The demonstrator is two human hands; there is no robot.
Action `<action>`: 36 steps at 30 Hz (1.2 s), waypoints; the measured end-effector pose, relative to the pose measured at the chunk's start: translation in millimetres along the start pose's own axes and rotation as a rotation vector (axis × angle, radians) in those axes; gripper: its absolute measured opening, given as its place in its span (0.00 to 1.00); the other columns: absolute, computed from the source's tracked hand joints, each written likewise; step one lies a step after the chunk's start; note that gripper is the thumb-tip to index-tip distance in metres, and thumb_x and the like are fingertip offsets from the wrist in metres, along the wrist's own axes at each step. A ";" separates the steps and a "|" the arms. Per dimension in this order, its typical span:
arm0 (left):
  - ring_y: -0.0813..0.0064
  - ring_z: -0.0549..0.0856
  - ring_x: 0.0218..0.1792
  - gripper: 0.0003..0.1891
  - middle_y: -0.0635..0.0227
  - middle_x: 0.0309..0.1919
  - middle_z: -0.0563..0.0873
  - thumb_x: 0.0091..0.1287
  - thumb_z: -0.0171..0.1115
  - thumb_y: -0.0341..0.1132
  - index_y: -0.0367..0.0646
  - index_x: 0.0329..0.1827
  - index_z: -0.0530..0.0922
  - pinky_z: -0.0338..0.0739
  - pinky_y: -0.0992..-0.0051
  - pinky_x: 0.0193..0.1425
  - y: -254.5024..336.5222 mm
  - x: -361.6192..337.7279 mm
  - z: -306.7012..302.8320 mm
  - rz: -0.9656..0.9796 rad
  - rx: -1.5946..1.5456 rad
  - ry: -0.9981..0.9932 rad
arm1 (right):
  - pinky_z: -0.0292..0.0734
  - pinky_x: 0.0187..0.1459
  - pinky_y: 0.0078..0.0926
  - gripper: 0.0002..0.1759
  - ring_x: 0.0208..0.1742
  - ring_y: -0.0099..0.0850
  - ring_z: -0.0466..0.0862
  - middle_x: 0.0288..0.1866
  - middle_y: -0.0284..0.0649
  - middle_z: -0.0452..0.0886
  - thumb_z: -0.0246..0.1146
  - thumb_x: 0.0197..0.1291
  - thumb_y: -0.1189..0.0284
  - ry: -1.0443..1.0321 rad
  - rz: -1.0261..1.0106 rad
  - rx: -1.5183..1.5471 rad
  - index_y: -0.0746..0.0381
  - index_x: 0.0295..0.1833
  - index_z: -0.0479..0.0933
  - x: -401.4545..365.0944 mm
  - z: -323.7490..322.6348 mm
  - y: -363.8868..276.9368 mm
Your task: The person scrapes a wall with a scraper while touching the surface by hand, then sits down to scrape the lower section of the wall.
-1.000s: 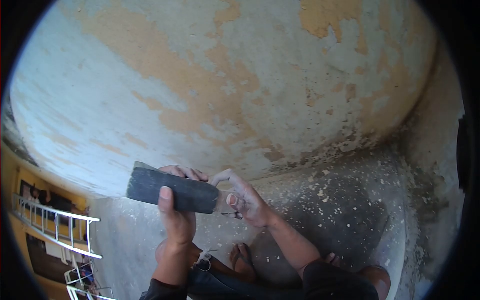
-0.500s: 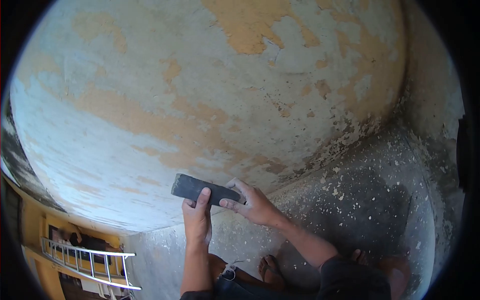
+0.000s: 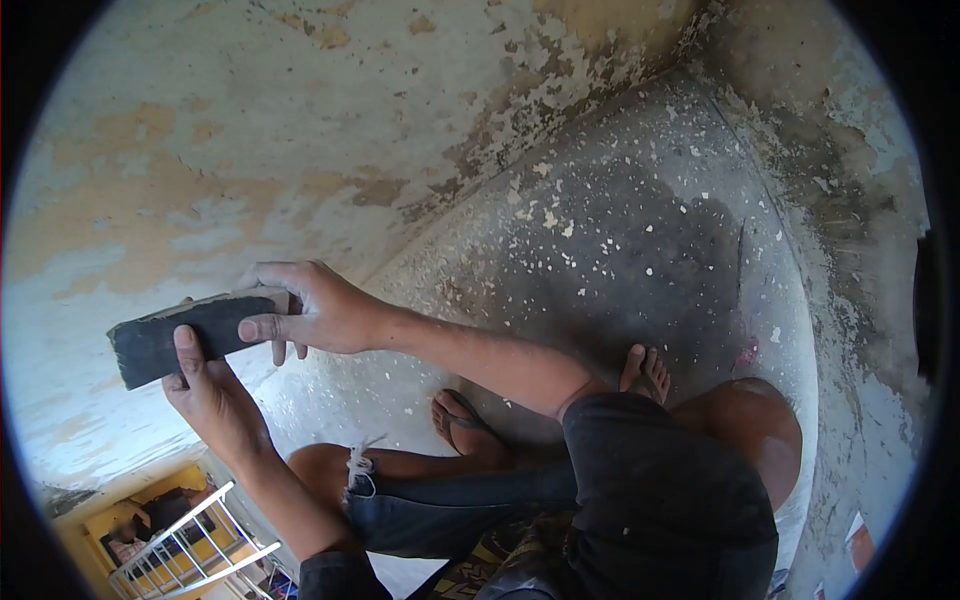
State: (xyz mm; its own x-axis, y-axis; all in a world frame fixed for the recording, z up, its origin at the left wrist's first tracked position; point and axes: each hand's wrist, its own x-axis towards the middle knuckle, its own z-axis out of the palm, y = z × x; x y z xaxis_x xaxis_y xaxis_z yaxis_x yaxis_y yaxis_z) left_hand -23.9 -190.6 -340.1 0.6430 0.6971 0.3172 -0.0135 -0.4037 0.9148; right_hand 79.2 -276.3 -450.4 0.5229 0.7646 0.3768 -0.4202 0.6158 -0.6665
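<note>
The dark sanding block (image 3: pixel 160 340) is the landmark here. It is held up in front of the wall (image 3: pixel 250 130) at the lower left of the view. Its long axis runs nearly level, with the left end dipping slightly and the right end higher. Whether its far face touches the plaster cannot be told.

Below the block and just right of its middle, the left hand (image 3: pixel 205 390) comes up from underneath. Its thumb lies flat up the near face and the palm cups the lower edge; the fingers are hidden behind the block. At the block's right end, the right hand (image 3: pixel 315 310) is closed around it, with the fingers curled over the top edge and the thumb pressed on the near face. Both hands grip the block, one at each part, so neither is nearer than the other. The right forearm stretches away to the right, toward the body.

Behind and above the block, the wall is patchy, with a pale coat worn through to orange-tan. It is badly flaked where it meets the floor.

Right of the block, the concrete floor (image 3: pixel 620 230) is strewn with pale paint chips. The person's sandalled foot (image 3: pixel 465 425) and bare toes (image 3: pixel 645 368) are planted on it. Below the block, an aluminium ladder (image 3: pixel 190 545) shows at the frame's edge. Far to the right, a second stained wall (image 3: pixel 860 200) closes the corner.
</note>
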 end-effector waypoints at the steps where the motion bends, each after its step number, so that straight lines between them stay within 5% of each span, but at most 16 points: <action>1: 0.71 0.79 0.58 0.20 0.56 0.56 0.82 0.76 0.62 0.39 0.32 0.60 0.73 0.71 0.67 0.68 -0.6 0.0 -1.5 0.015 0.000 -0.002 | 0.77 0.24 0.19 0.25 0.27 0.22 0.85 0.35 0.39 0.85 0.70 0.66 0.60 0.000 -0.010 0.030 0.68 0.59 0.75 -0.6 0.6 0.1; 6: 0.70 0.79 0.59 0.22 0.58 0.56 0.82 0.77 0.59 0.44 0.33 0.61 0.74 0.69 0.64 0.69 -0.3 -1.8 13.1 0.036 -0.008 -0.043 | 0.76 0.23 0.18 0.26 0.25 0.22 0.84 0.35 0.38 0.84 0.67 0.69 0.59 -0.043 0.023 0.040 0.68 0.61 0.74 0.6 -7.6 -3.5; 8: 0.67 0.77 0.62 0.26 0.57 0.56 0.83 0.78 0.55 0.51 0.35 0.61 0.75 0.66 0.62 0.70 2.9 -8.5 29.9 -0.016 -0.185 -0.064 | 0.76 0.23 0.17 0.25 0.26 0.21 0.83 0.33 0.37 0.84 0.65 0.70 0.60 -0.002 0.049 -0.055 0.68 0.62 0.73 2.2 -13.1 -3.0; 9: 0.64 0.77 0.62 0.30 0.59 0.54 0.84 0.76 0.52 0.58 0.38 0.62 0.75 0.64 0.60 0.71 -24.4 0.4 -4.3 -0.170 -0.487 -0.265 | 0.76 0.23 0.17 0.24 0.27 0.19 0.83 0.35 0.38 0.86 0.65 0.70 0.61 0.116 -0.136 -0.044 0.66 0.62 0.74 5.2 -13.6 2.8; 10: 0.62 0.78 0.59 0.24 0.59 0.52 0.84 0.76 0.54 0.49 0.38 0.63 0.75 0.65 0.61 0.70 -46.7 -11.6 -1.9 -0.278 -0.754 -0.288 | 0.76 0.24 0.17 0.23 0.28 0.18 0.83 0.39 0.40 0.88 0.66 0.70 0.61 0.185 -0.135 -0.143 0.66 0.61 0.74 4.9 -21.4 -1.2; 12: 0.58 0.77 0.61 0.15 0.54 0.54 0.82 0.75 0.50 0.31 0.34 0.60 0.75 0.66 0.61 0.70 -154.7 -96.9 6.7 -0.003 0.853 -0.238 | 0.77 0.26 0.16 0.22 0.29 0.18 0.84 0.40 0.39 0.88 0.66 0.70 0.63 0.126 -0.064 -0.172 0.65 0.61 0.74 3.3 -38.9 -33.0; 14: 0.49 0.72 0.68 0.22 0.49 0.65 0.75 0.75 0.50 0.37 0.38 0.69 0.71 0.58 0.50 0.76 -197.9 -162.5 51.8 0.055 0.702 -1.107 | 0.77 0.24 0.16 0.22 0.24 0.19 0.82 0.33 0.37 0.86 0.66 0.69 0.60 0.156 -0.104 -0.145 0.64 0.59 0.75 5.4 -55.1 -43.1; 17: 0.63 0.48 0.83 0.34 0.68 0.81 0.59 0.78 0.38 0.58 0.51 0.82 0.57 0.33 0.39 0.82 -225.2 -246.8 55.4 0.321 1.075 -1.516 | 0.76 0.23 0.17 0.31 0.22 0.17 0.79 0.27 0.37 0.86 0.69 0.65 0.54 0.138 -0.204 -0.086 0.63 0.64 0.75 9.7 -82.3 -55.3; 22: 0.68 0.42 0.84 0.38 0.77 0.83 0.52 0.76 0.33 0.65 0.52 0.83 0.54 0.27 0.41 0.82 -217.4 -251.3 55.6 0.220 1.233 -1.559 | 0.75 0.25 0.14 0.36 0.24 0.16 0.81 0.26 0.36 0.85 0.67 0.66 0.52 0.313 -0.267 -0.256 0.65 0.70 0.71 -3.6 -90.0 -64.8; 25: 0.68 0.41 0.84 0.39 0.77 0.83 0.53 0.76 0.34 0.64 0.52 0.83 0.54 0.26 0.40 0.82 -215.6 -250.0 66.2 0.217 1.259 -1.492 | 0.68 0.26 0.11 0.31 0.23 0.13 0.74 0.31 0.33 0.84 0.61 0.73 0.52 0.277 -0.201 -0.142 0.68 0.66 0.72 -3.7 -102.2 -66.4; 28: 0.70 0.36 0.84 0.38 0.77 0.84 0.52 0.76 0.38 0.63 0.51 0.83 0.55 0.24 0.39 0.81 -205.7 -244.5 72.7 0.152 1.263 -1.515 | 0.73 0.26 0.12 0.30 0.26 0.15 0.80 0.36 0.30 0.82 0.65 0.70 0.54 0.269 -0.217 -0.114 0.68 0.62 0.74 -3.2 -99.3 -67.7; 30: 0.61 0.56 0.81 0.33 0.65 0.78 0.66 0.75 0.48 0.56 0.51 0.79 0.62 0.46 0.40 0.81 -197.4 -228.4 80.6 0.244 1.288 -1.492 | 0.74 0.27 0.13 0.32 0.25 0.15 0.78 0.31 0.31 0.82 0.66 0.68 0.52 0.273 -0.245 -0.208 0.67 0.65 0.73 -9.6 -92.4 -78.4; 31: 0.61 0.56 0.81 0.33 0.65 0.78 0.66 0.75 0.48 0.56 0.51 0.79 0.62 0.46 0.40 0.81 -187.7 -210.3 90.6 0.256 1.299 -1.488 | 0.74 0.27 0.15 0.35 0.23 0.15 0.76 0.26 0.33 0.82 0.67 0.67 0.51 0.271 -0.273 -0.298 0.66 0.68 0.73 -12.4 -87.1 -83.8; 33: 0.55 0.83 0.59 0.27 0.56 0.55 0.86 0.68 0.63 0.43 0.48 0.69 0.73 0.70 0.53 0.69 -156.8 -159.0 111.7 -0.274 1.140 -1.465 | 0.74 0.29 0.15 0.33 0.23 0.14 0.74 0.26 0.31 0.80 0.66 0.68 0.52 0.350 -0.270 -0.275 0.66 0.66 0.73 -15.4 -85.0 -69.9; 34: 0.55 0.83 0.59 0.27 0.56 0.55 0.86 0.68 0.63 0.43 0.48 0.69 0.73 0.70 0.53 0.69 -140.7 -135.9 109.7 -0.238 1.186 -1.428 | 0.73 0.30 0.15 0.30 0.23 0.13 0.73 0.26 0.30 0.78 0.66 0.69 0.54 0.421 -0.257 -0.246 0.66 0.65 0.73 -11.2 -83.7 -59.9; 36: 0.55 0.87 0.37 0.18 0.58 0.37 0.88 0.63 0.67 0.33 0.45 0.57 0.80 0.79 0.61 0.51 -101.1 -92.5 93.2 -0.022 0.998 -1.158 | 0.72 0.31 0.16 0.25 0.23 0.13 0.70 0.28 0.29 0.75 0.64 0.72 0.55 0.478 -0.188 -0.040 0.64 0.61 0.73 -7.9 -74.8 -44.3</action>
State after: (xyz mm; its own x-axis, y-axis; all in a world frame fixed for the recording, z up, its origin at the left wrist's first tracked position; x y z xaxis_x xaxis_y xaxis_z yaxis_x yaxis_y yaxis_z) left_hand -10.6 -269.5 -485.2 0.8685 0.0682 -0.4910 0.2044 -0.9516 0.2295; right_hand 149.2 -323.8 -471.9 0.8712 0.4634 0.1623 -0.2627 0.7193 -0.6431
